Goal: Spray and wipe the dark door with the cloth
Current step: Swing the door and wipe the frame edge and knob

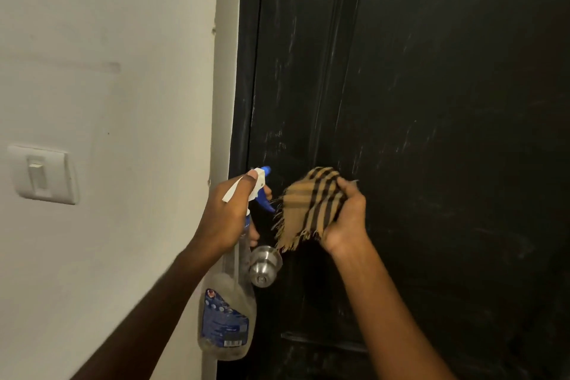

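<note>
While the left hand [229, 213] grips the spray bottle [228, 315] by its neck, the right hand [342, 219] bunches the soft, light cloth [308, 207] near the door [431, 102] knob [264, 265].

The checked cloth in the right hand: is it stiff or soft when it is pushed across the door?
Probably soft and floppy: the checked cloth bunches in the right hand and its frayed edge hangs loose. It looks thin, so likely light. On the dark door it should fold and flatten under pressure rather than keep its shape.
</note>
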